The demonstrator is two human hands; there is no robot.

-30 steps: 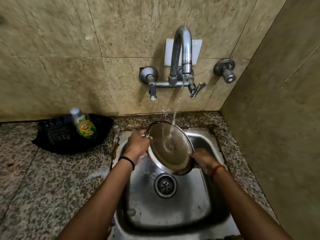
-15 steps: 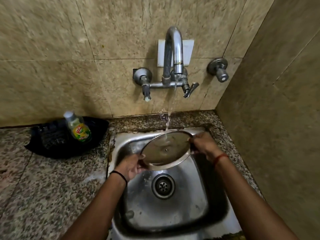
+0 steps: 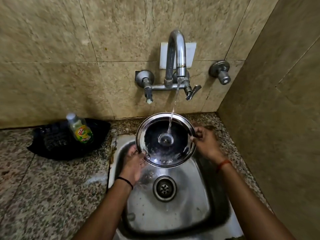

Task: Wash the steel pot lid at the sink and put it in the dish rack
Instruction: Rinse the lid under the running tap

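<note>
The round steel pot lid (image 3: 180,151) is held over the back of the steel sink (image 3: 199,210), its knobbed top face turned towards me. Water from the wall tap (image 3: 176,54) runs onto the lid near its knob. My left hand (image 3: 134,163) grips the lid's lower left rim from underneath. My right hand (image 3: 205,142) pinches the right rim. No dish rack is in view.
A green-labelled dish soap bottle (image 3: 79,129) stands in a black tray (image 3: 52,144) on the granite counter (image 3: 43,187) left of the sink. A second tap knob (image 3: 220,73) sticks out of the tiled wall. A tiled side wall closes in on the right.
The lid has been flipped from its brownish underside to its knobbed top face. My left hand has moved to the lower left rim and my right hand to the right rim.
</note>
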